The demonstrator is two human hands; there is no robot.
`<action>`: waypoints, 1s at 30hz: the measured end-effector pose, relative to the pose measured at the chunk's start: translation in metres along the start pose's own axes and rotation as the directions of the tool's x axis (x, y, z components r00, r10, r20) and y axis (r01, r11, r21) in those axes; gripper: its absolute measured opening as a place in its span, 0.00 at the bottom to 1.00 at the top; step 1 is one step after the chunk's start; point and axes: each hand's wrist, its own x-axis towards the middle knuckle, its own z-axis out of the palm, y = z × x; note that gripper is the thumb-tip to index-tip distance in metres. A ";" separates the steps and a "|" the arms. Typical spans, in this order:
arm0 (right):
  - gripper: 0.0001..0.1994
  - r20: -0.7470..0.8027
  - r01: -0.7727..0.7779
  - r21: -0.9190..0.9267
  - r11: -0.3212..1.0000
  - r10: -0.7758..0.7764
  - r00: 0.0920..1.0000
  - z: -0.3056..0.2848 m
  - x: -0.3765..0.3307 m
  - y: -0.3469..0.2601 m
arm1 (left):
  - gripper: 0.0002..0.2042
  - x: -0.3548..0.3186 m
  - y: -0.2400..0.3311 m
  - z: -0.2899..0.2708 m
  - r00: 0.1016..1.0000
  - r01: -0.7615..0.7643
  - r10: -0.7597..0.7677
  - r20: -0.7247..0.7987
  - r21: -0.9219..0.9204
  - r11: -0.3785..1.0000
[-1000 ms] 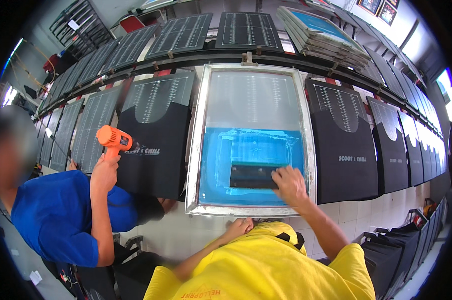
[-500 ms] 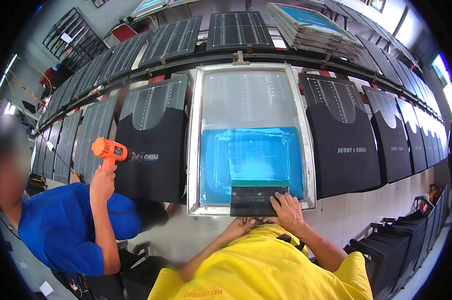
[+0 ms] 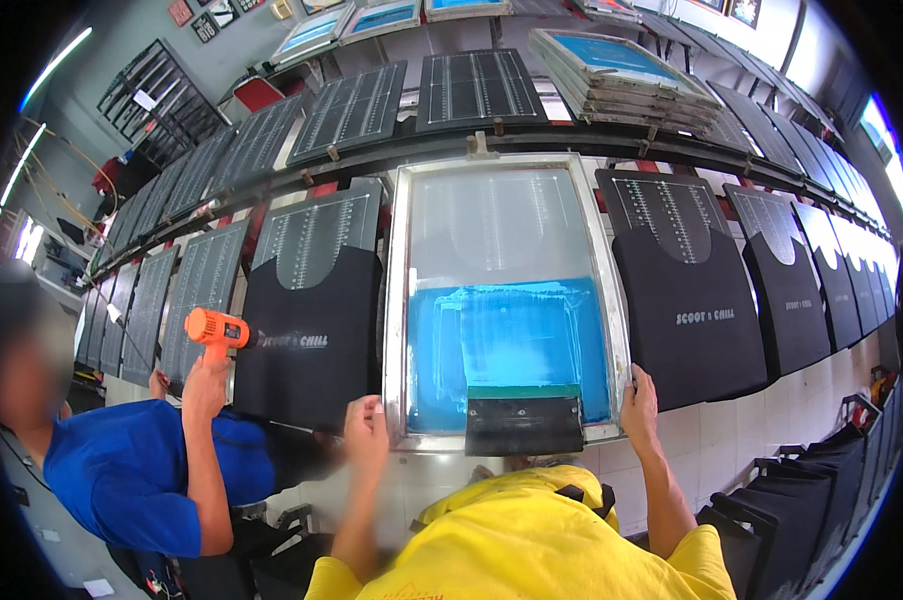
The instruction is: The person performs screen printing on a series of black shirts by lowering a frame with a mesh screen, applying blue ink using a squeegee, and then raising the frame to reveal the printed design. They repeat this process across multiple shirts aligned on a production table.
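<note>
A screen printing frame (image 3: 398, 290) with a pale metal rim lies before me; blue ink covers the nearer half of its mesh. My right hand (image 3: 639, 405) has its fingers closed on the rim near the lower right corner. At the lower left corner, my left hand (image 3: 367, 432) is up against the rim with bent fingers; part of its grip is hidden. Between the hands, a black squeegee (image 3: 523, 426) with a green blade rests across the near rim, touched by neither hand.
Black shirts (image 3: 686, 310) with pale print lie on boards either side. On my left, a person in blue (image 3: 161, 460) aims an orange heat gun (image 3: 217, 328) at a shirt. Stacked screens (image 3: 616, 85) stand on the far row. Black cloths (image 3: 786, 510) hang at lower right.
My right hand has let go of the squeegee and moved to the frame's right rim. My left hand has moved from near my waist to the left corner. The squeegee stays on the screen.
</note>
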 end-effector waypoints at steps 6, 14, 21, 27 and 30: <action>0.12 -0.040 -0.219 0.368 0.904 0.251 0.967 0.032 0.007 0.036 | 0.16 0.003 -0.048 0.003 0.973 0.094 -0.145 0.182 0.261 0.961; 0.10 -0.085 -0.228 0.358 0.905 0.275 0.958 0.035 0.009 0.042 | 0.13 0.006 -0.042 0.004 0.972 0.147 -0.172 0.160 0.154 0.977; 0.12 -0.052 -0.183 0.141 0.973 0.192 0.980 0.022 0.010 0.030 | 0.16 0.006 -0.032 0.007 0.966 0.186 -0.217 0.139 0.206 0.961; 0.27 0.255 0.307 -0.122 0.944 -0.269 0.929 -0.037 -0.014 -0.061 | 0.17 -0.011 0.012 0.000 0.992 -0.128 0.126 0.028 0.360 0.924; 0.34 0.578 0.535 -0.048 0.843 -0.414 0.704 -0.049 -0.033 -0.098 | 0.19 -0.028 0.048 0.008 0.859 -0.372 0.259 0.442 0.189 0.909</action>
